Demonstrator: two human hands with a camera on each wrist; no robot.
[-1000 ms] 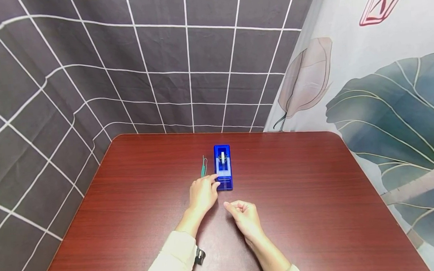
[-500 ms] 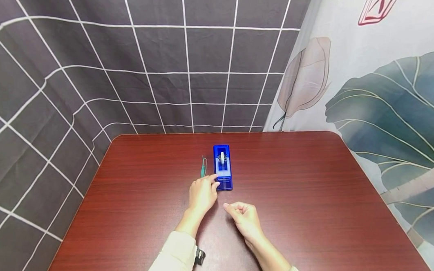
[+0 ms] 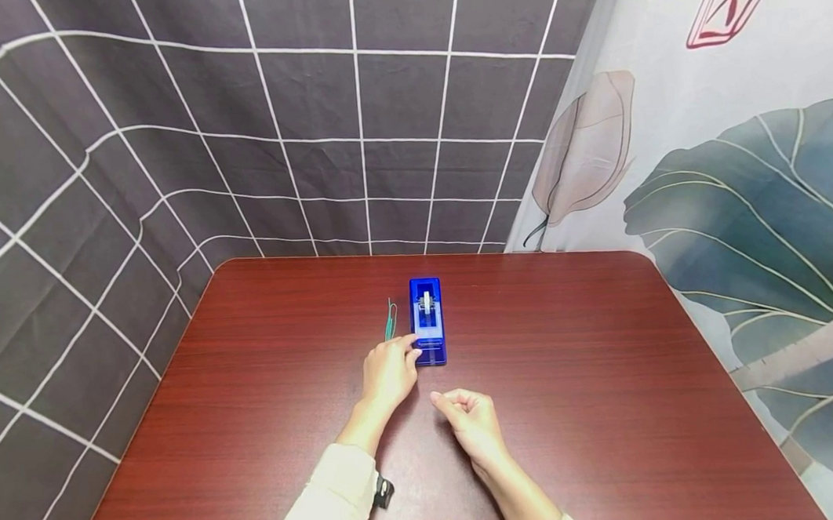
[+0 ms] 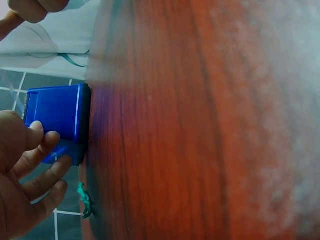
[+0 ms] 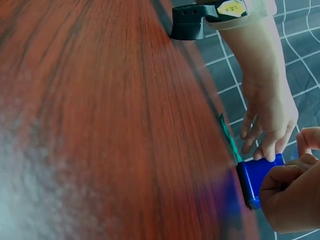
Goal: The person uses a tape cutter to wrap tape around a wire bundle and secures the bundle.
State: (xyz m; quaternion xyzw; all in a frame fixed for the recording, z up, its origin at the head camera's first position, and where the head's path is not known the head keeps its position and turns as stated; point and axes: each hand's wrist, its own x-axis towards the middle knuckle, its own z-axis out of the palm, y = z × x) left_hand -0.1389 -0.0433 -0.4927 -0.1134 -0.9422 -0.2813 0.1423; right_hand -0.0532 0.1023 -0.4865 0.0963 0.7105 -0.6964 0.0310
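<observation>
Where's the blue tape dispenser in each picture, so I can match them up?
Head: the blue tape dispenser sits just below centre.
Left wrist: far left, partly behind the left hand.
Right wrist: lower right, partly behind the right hand.
Shared landmark: the green stringy item beside it in all three.

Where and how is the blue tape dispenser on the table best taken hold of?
Probably at the far half of the blue tape dispenser, reaching from above and the right, thumb and fingers across its two long sides. Its body is long and narrow and sits flat, and the left hand already touches its near left part.
</observation>
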